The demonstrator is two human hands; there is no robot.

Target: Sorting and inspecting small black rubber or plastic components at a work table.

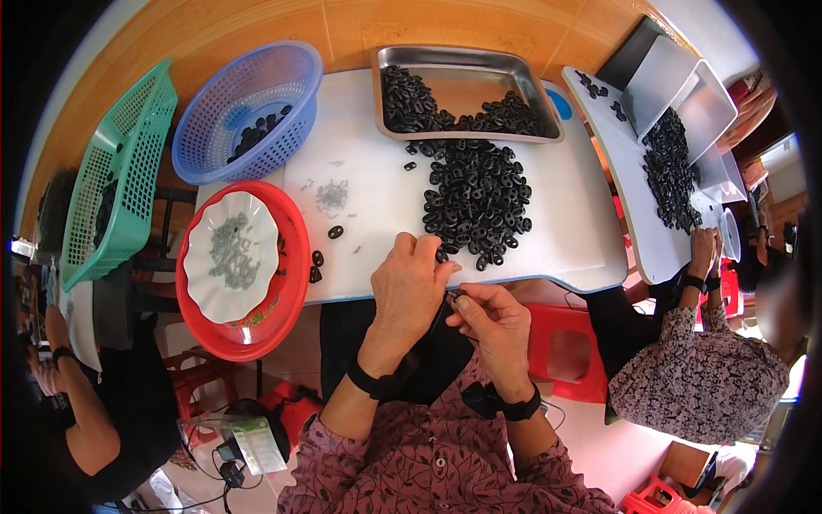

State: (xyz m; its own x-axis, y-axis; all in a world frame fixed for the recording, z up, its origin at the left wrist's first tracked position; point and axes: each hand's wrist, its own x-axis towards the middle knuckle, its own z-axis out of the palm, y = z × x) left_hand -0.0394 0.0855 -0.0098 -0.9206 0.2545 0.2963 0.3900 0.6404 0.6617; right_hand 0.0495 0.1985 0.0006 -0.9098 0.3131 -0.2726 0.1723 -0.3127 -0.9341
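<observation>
Both my hands meet over the near edge of the white table. My left hand is closed, its thumb and fingertips pinching a small black two-holed oval piece. Just to the right and lower, my right hand is closed in a pinch on a small dark piece, mostly hidden by the fingers. Beyond my hands spreads a pile of black two-holed pieces. Left of the pile lies a scatter of small clear slips, with a few loose black pieces nearer the edge.
A steel tray of black pieces stands at the back. At the left are a white scalloped plate of clear bits in a red basin, a blue basket and a green basket. A co-worker sits right.
</observation>
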